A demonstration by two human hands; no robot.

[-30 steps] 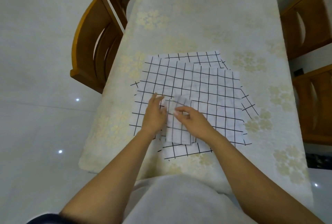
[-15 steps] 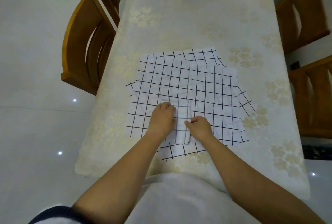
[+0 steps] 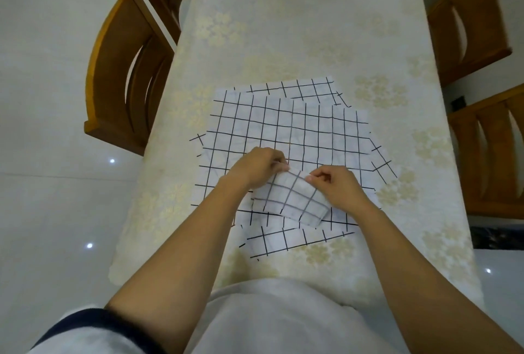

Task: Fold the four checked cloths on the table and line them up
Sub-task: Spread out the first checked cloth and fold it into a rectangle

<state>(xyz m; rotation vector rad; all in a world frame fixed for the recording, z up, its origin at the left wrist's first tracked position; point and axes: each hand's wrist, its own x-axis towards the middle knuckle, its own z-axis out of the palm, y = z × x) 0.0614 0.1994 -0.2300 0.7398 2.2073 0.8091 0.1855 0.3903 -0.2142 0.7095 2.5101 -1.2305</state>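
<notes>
A small folded checked cloth (image 3: 295,200) is lifted a little above the pile, tilted, its far edge raised. My left hand (image 3: 256,168) pinches its far left corner and my right hand (image 3: 337,187) pinches its far right corner. Under it lies a loose pile of flat white cloths with black grid lines (image 3: 283,126), overlapping at different angles near the table's front edge. One cloth's corner (image 3: 300,90) sticks out at the back, another (image 3: 295,243) at the front.
The table (image 3: 312,27) has a cream flowered cover and runs away from me. Wooden chairs stand at the left (image 3: 122,75) and at the right (image 3: 487,149), with more chairs further back. White tiled floor lies on both sides.
Both hands have moved from pressing the folded cloth's sides to pinching its far corners. The cloth has turned wider side across and its far edge has come up off the pile.
</notes>
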